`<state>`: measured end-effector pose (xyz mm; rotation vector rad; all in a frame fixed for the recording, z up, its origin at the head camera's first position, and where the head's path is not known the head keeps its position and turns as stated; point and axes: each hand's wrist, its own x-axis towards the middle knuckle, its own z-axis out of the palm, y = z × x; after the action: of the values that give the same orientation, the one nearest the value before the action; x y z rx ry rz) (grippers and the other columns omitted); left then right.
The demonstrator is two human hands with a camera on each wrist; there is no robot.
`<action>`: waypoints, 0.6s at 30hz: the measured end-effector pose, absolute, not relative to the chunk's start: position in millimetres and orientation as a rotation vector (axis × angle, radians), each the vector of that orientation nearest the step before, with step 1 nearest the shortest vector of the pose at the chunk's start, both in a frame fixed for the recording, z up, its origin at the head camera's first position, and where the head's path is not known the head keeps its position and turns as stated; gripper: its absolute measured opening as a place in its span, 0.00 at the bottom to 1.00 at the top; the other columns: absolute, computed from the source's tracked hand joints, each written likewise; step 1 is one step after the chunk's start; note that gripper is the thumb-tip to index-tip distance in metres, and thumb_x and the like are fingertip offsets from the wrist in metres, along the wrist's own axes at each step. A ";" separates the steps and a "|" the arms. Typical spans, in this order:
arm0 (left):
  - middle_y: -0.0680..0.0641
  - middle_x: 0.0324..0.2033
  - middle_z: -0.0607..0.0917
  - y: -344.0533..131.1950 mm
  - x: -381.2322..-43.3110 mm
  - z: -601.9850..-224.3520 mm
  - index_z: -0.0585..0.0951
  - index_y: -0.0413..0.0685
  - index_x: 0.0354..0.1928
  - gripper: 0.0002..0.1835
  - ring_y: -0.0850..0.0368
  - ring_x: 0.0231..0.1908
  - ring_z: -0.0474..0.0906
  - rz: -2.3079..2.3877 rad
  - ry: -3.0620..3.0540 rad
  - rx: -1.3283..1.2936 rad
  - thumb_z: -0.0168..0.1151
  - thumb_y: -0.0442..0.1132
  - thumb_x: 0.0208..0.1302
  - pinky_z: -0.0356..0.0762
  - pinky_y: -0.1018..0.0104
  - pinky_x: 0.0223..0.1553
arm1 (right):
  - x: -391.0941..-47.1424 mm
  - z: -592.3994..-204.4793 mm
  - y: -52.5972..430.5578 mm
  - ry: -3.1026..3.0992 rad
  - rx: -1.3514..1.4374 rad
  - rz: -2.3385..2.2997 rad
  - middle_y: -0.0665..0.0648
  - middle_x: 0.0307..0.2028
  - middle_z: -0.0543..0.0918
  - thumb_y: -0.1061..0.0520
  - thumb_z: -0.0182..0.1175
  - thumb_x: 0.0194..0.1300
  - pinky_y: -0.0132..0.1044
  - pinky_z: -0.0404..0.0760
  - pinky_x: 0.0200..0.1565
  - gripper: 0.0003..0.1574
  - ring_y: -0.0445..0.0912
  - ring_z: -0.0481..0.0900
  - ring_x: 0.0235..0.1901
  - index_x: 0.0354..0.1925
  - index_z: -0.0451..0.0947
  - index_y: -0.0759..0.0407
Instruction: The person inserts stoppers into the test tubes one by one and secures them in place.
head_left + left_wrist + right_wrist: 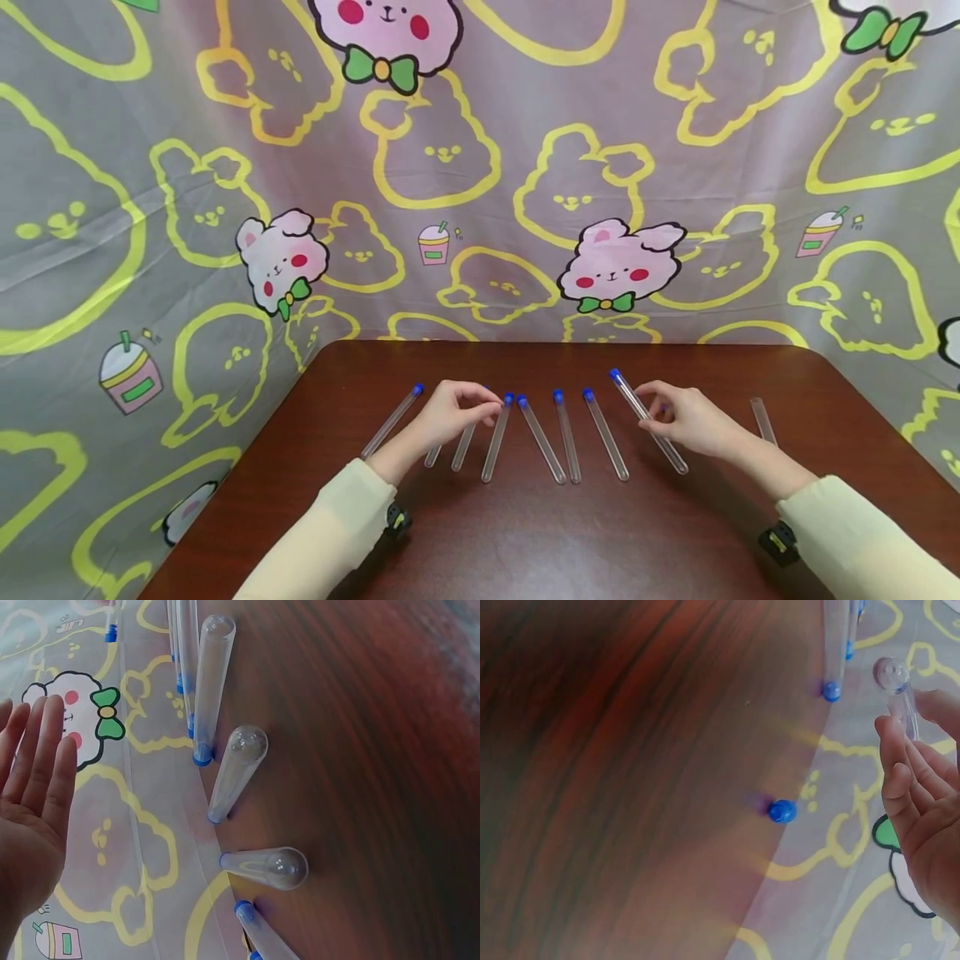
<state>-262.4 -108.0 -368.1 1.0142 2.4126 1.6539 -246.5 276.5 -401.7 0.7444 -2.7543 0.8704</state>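
Observation:
My right hand pinches a clear test tube with a blue cap, tilted, its rounded end toward me. In the right wrist view, the rounded end of the held test tube sticks out past the thumb and fingertips. My left hand hovers over the row of tubes, close to a capped test tube. Its fingers are extended and hold nothing in the left wrist view. Under and behind the left hand, some tubes are partly hidden.
More capped test tubes lie on the brown table, including one at the far left and one at the middle. An uncapped tube lies at right, partly behind the forearm. A loose blue cap sits near the table's far edge.

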 end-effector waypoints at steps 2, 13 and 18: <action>0.38 0.30 0.86 -107.4 -265.0 -371.9 0.84 0.31 0.41 0.08 0.41 0.32 0.85 1.615 2.439 0.994 0.63 0.31 0.65 0.80 0.63 0.32 | -248.3 -404.9 278.7 -2.783 0.716 0.903 0.42 0.24 0.78 0.64 0.69 0.57 0.33 0.72 0.22 0.27 0.36 0.72 0.20 0.53 0.72 0.68; 0.49 0.30 0.87 -106.7 -279.4 -395.5 0.87 0.41 0.41 0.09 0.48 0.32 0.85 1.626 2.433 0.958 0.65 0.39 0.65 0.81 0.55 0.38 | -259.3 -418.3 280.8 -2.812 0.723 0.981 0.45 0.23 0.78 0.62 0.69 0.58 0.33 0.73 0.20 0.27 0.37 0.73 0.18 0.53 0.71 0.69; 0.40 0.32 0.86 -105.3 -280.1 -397.6 0.86 0.40 0.40 0.08 0.40 0.33 0.83 1.667 2.361 0.960 0.64 0.38 0.65 0.77 0.40 0.42 | -261.5 -421.7 279.3 -2.870 0.708 1.021 0.47 0.23 0.78 0.62 0.68 0.60 0.34 0.74 0.20 0.28 0.39 0.74 0.18 0.54 0.70 0.71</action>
<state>-280.1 -105.3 -397.6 0.9600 2.3612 1.6673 -261.5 279.3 -421.7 0.7085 -2.8705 1.0214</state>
